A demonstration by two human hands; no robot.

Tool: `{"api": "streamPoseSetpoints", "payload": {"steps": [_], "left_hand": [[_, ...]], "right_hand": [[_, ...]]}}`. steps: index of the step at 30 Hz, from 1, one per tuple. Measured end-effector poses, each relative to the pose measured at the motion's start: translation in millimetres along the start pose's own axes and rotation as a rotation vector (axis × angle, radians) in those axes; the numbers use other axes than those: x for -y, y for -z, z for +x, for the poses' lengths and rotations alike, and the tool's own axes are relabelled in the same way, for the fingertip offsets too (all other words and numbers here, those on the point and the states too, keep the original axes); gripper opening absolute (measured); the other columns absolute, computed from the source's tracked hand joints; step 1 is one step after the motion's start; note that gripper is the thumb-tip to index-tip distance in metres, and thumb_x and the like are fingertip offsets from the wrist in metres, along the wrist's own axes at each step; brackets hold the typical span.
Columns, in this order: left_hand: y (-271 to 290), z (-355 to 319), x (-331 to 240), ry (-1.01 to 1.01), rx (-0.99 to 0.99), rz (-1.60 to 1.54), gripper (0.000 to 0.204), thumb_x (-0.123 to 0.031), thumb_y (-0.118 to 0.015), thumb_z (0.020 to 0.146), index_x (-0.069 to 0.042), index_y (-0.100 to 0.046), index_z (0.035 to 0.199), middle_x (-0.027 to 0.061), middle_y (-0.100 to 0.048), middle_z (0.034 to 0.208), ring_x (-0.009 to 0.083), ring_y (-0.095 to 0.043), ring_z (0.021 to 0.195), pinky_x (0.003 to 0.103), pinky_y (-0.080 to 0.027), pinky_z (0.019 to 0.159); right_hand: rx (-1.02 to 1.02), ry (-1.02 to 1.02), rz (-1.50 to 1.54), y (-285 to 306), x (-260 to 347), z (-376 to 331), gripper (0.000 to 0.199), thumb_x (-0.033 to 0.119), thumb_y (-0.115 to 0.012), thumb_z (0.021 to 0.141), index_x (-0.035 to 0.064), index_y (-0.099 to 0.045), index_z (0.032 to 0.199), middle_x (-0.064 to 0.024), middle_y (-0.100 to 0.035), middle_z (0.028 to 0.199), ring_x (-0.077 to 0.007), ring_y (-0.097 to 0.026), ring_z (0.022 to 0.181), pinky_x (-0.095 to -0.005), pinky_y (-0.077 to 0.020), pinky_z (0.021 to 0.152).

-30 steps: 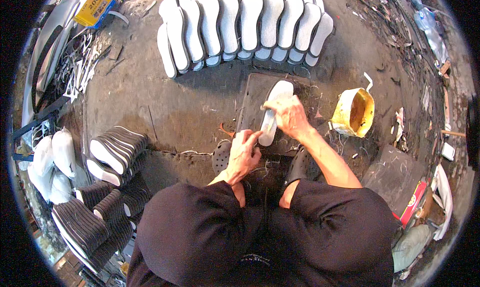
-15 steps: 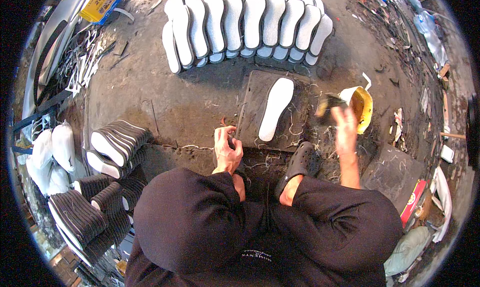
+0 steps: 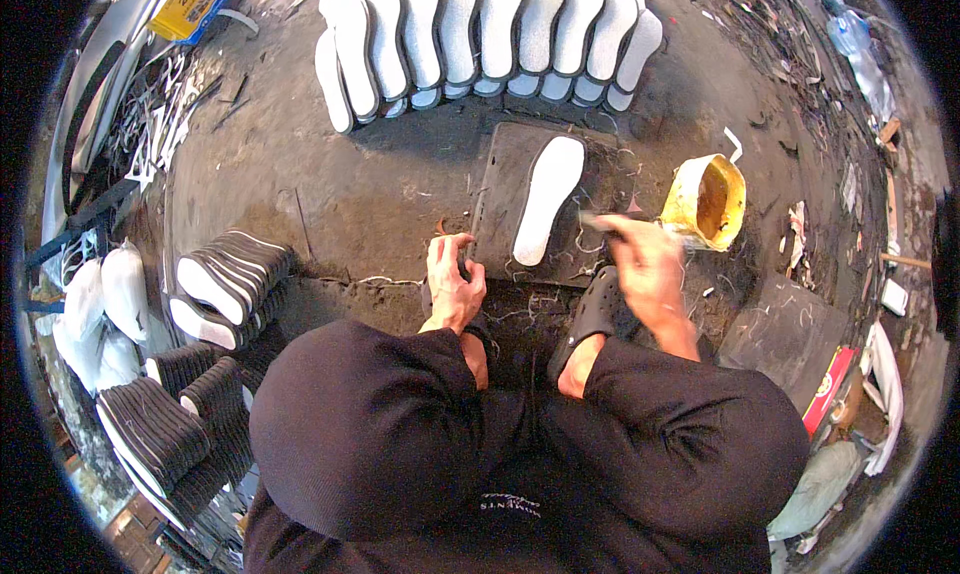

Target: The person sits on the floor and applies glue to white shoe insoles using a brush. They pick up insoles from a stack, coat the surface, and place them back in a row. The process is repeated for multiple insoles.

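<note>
A white insole (image 3: 550, 202) lies on a dark square board (image 3: 497, 199) in front of my feet. My right hand (image 3: 650, 274) is closed round what looks like a brush (image 3: 592, 218), blurred by motion; its tip is close to the insole's right edge. To the right of that hand stands a yellow pot (image 3: 690, 194), tilted, with a stained brownish inside. At the board's left edge, just over my left shoe, my left hand (image 3: 455, 286) has its fingers curled. Something dark shows between thumb and fingers, and I cannot make out what it is.
Rows of white insoles (image 3: 500, 24) stand overlapped at the far side. Stacked dark-and-white soles (image 3: 225, 274) and white bags (image 3: 122, 292) are at my left. Scrap strips (image 3: 175, 114) litter the left; a flat dark sheet (image 3: 785, 329) lies at right.
My right hand has moved left and nearer to me, away from the pot, carrying the brush to the insole's right side. My left hand has stayed at the board's left edge.
</note>
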State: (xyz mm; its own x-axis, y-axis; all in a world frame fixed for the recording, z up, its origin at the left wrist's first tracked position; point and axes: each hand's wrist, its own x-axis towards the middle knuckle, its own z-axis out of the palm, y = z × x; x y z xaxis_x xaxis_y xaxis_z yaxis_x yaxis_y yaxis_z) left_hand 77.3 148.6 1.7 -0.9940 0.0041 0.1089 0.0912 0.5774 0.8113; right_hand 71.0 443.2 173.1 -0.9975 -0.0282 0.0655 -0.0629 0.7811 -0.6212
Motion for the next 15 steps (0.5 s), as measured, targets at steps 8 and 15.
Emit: {"api": "streamPoseSetpoints", "payload": {"steps": [8,15], "left_hand": [[2,-1,1,0.065,-0.016,-0.029,0.045,0.005,-0.068,0.082,-0.006,-0.066,0.126,0.0179,-0.063,0.122,0.0399,-0.064,0.116,0.048,-0.054,0.104],[-1,3,-12,-0.053,0.034,0.072,0.053,-0.005,-0.078,0.082,-0.006,-0.065,0.133,0.0181,-0.064,0.127,0.0404,-0.061,0.125,0.050,-0.051,0.110]], "right_hand": [[0.264,0.610,-0.450,-117,-34,-32,0.044,0.017,-0.071,0.091,0.0254,-0.071,0.134,0.0000,-0.071,0.124,-0.0219,-0.066,0.118,-0.0455,-0.0456,0.100],[-0.108,0.099,-0.074,-46,-27,-10,0.035,0.003,-0.069,0.096,0.0170,-0.078,0.127,-0.0032,-0.080,0.121,-0.0295,-0.070,0.115,-0.0449,-0.0490,0.103]]}}
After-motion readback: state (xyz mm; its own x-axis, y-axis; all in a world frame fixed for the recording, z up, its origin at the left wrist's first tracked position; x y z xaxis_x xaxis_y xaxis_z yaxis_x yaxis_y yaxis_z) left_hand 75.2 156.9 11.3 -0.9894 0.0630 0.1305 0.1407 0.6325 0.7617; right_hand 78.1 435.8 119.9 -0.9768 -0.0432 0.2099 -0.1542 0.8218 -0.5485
